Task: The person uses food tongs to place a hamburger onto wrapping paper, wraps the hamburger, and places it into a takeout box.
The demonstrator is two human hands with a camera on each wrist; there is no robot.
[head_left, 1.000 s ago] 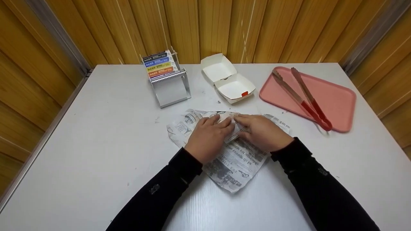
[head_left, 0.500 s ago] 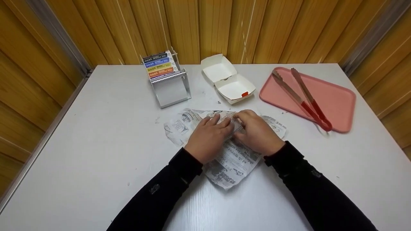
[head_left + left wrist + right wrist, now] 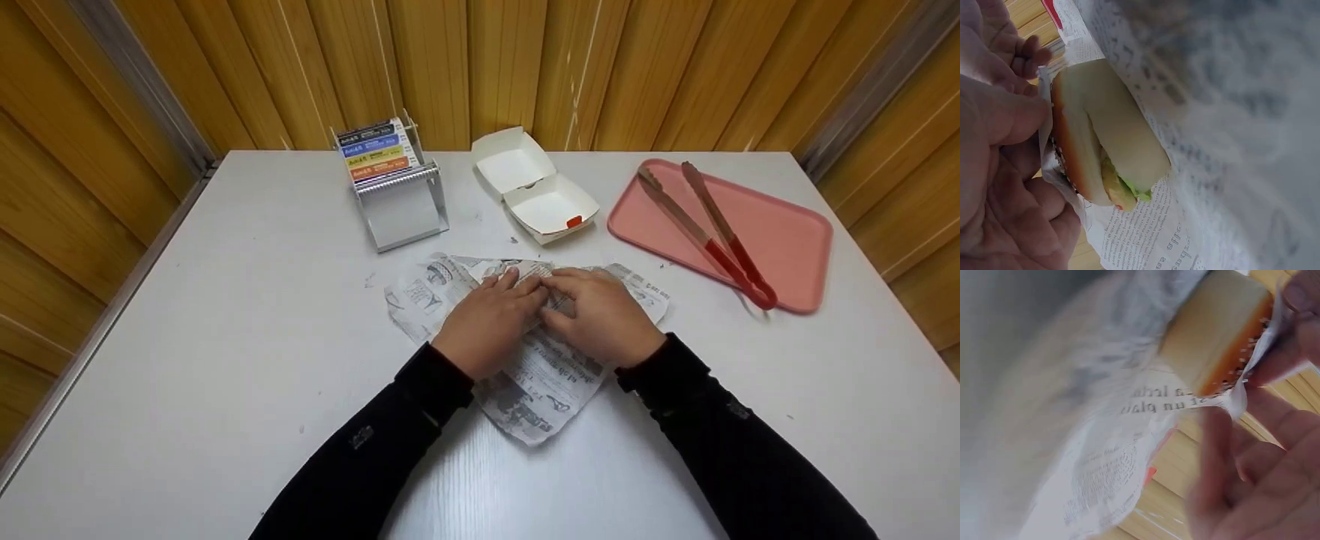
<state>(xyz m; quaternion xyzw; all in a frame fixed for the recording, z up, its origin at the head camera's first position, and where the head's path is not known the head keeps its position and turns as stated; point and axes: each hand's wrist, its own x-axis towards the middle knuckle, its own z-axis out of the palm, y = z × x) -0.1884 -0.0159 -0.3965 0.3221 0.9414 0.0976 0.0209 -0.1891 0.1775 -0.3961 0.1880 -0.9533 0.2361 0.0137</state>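
Note:
A sheet of newsprint-patterned wrapping paper [image 3: 536,401] lies on the table under both hands, with its near corner pointing toward me. Inside its fold, the left wrist view shows a hamburger [image 3: 1095,124] with a sesame bun and some green lettuce; from above, paper and hands hide it. My left hand [image 3: 487,322] rests on the folded paper over the bun, fingers extended forward. Close beside it, my right hand [image 3: 604,315] pinches the paper between thumb and fingers; the right wrist view shows the gathered paper [image 3: 1235,399] at the bun's seeded side.
An open white carton [image 3: 551,202] stands behind the paper. To its left is a metal dispenser [image 3: 401,214] with colored label rolls. Red-handled tongs [image 3: 739,270] lie across a pink tray [image 3: 802,247] at the right. Wood-patterned panels [image 3: 502,67] surround the table.
My right hand has shifted a little left, toward the left hand, and the paper's right edge has drawn inward with it. The left hand has stayed in place.

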